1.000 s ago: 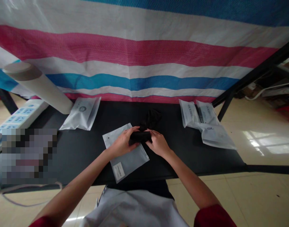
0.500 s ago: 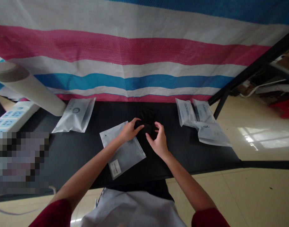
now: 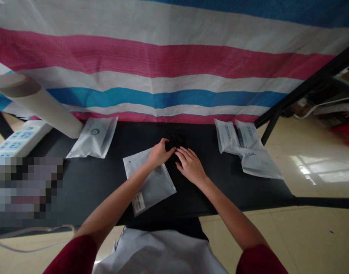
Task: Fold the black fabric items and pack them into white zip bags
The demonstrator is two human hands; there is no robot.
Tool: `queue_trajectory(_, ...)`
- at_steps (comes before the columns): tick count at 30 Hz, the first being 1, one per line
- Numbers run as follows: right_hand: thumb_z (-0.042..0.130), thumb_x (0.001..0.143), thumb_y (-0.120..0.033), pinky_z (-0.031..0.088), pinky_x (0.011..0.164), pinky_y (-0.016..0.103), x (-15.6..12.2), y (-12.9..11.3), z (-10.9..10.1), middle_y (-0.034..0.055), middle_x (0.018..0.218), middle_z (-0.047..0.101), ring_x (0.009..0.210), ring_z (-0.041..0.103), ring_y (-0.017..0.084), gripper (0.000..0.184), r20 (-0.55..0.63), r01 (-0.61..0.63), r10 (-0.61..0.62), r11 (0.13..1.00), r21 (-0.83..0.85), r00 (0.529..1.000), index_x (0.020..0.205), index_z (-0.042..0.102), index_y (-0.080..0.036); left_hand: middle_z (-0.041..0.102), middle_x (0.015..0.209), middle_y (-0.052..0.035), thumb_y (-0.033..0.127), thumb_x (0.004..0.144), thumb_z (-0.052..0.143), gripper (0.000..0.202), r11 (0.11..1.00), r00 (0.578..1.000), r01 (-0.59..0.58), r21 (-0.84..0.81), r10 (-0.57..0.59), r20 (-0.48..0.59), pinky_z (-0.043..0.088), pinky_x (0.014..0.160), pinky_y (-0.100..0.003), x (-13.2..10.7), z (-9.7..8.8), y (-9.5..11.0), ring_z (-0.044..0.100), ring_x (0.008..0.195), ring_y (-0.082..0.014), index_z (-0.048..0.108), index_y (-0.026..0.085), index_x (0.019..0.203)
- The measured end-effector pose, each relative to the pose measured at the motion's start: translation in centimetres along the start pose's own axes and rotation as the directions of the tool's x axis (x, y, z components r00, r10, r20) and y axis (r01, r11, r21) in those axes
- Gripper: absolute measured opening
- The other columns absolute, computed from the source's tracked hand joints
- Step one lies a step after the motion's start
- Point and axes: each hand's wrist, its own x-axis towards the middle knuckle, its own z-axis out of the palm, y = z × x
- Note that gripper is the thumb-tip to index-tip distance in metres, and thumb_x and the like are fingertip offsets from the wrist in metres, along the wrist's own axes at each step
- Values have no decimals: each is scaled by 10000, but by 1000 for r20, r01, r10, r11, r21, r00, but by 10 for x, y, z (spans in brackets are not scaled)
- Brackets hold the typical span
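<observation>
A bunched black item (image 3: 176, 137), which looks like soft fabric, lies on the black tabletop. It is dark on dark, so its exact kind and outline are hard to make out. My left hand (image 3: 160, 153) is closed on its left side, with the thumb across its near edge. My right hand (image 3: 190, 164) lies over the near right side, fingers stretched out and thumb apart; the fingertips meet my left thumb. Beneath my left wrist is a flat frosted zip bag (image 3: 154, 186) with a small white label (image 3: 139, 203) at its lower corner.
A filled frosted bag (image 3: 93, 137) sits at the back left beside a white cylinder (image 3: 45, 104) and a blue-and-white pack (image 3: 21, 139). Several filled frosted bags (image 3: 258, 161) lie at the right end. A striped sheet (image 3: 154, 59) hangs behind the table.
My right hand has gone from curled fingers at the black item's right side to lying flatter over its near side. The hands have come together, and the black item looks more compact.
</observation>
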Motion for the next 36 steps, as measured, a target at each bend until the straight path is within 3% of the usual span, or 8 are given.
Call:
queue_trajectory(3, 551, 863, -120, 391, 1094, 470, 8, 6, 0, 136, 1273, 631, 1241, 547, 266, 416, 14, 17, -17, 1000, -16, 1000, 1276, 578, -157, 673, 940, -82, 464, 852, 632, 503, 995, 997, -52, -84, 47, -64, 509, 742, -333, -1, -4, -5, 674, 856, -240, 503, 169, 1238)
queue_trajectory(6, 550, 854, -117, 424, 1041, 452, 19, 10, -5, 146, 1171, 671, 1143, 597, 275, 360, 47, 35, -34, 999, -30, 998, 1208, 613, -129, 621, 1128, -110, 454, 850, 635, 490, 937, 932, -326, -123, 298, -206, 499, 881, -384, -7, -12, -10, 623, 1020, -247, 500, 182, 1234)
queue_trajectory(10, 579, 869, -217, 478, 924, 407, 36, 20, -20, 133, 1050, 711, 986, 660, 276, 335, 123, -68, 61, 996, 54, 991, 1189, 623, -124, 586, 1250, -115, 424, 804, 707, 594, 803, 841, -537, -259, 534, -91, 470, 962, -390, -14, -17, -18, 571, 1153, -258, 460, 205, 1297)
queue_trajectory(17, 548, 905, -327, 509, 809, 318, 42, 30, -20, 77, 1033, 733, 930, 696, 231, 312, 209, -402, 348, 849, 344, 914, 1168, 646, -191, 640, 1102, -96, 399, 918, 562, 540, 874, 925, -371, -314, 376, -46, 507, 849, -348, -7, 1, -28, 639, 1005, -225, 378, 189, 1380)
queue_trajectory(24, 661, 802, -368, 498, 920, 387, 43, 28, -18, 117, 1197, 656, 1101, 629, 274, 500, 111, -496, 484, 857, 141, 868, 1266, 594, -194, 664, 956, -78, 379, 924, 565, 401, 962, 961, -272, -35, 270, -58, 500, 837, -351, -1, 10, -16, 617, 962, -249, 537, 189, 1276)
queue_trajectory(28, 711, 751, -495, 507, 890, 357, 47, 45, -23, 130, 1208, 659, 1066, 647, 260, 641, 341, -553, 475, 813, 183, 811, 1285, 589, -162, 637, 1129, -103, 467, 901, 596, 476, 931, 931, -317, 179, 342, -131, 467, 902, -389, -8, -6, -12, 586, 1015, -271, 545, 195, 1288)
queue_trajectory(31, 736, 712, -550, 503, 858, 337, 48, 49, -27, 109, 1154, 696, 1037, 666, 267, 644, 418, -589, 488, 794, 151, 766, 1231, 633, -183, 642, 1105, -125, 554, 901, 551, 524, 917, 951, -215, 336, 275, -143, 471, 850, -387, -25, -29, -5, 611, 985, -287, 549, 169, 1257)
queue_trajectory(36, 737, 719, -526, 501, 790, 332, 46, 41, -28, 93, 991, 731, 955, 687, 284, 455, 493, -601, 491, 795, 85, 718, 1029, 713, -193, 659, 770, -129, 665, 950, 278, 655, 848, 990, -74, 525, -2, 144, 455, 671, -340, -65, -51, 8, 662, 757, -285, 656, 135, 873)
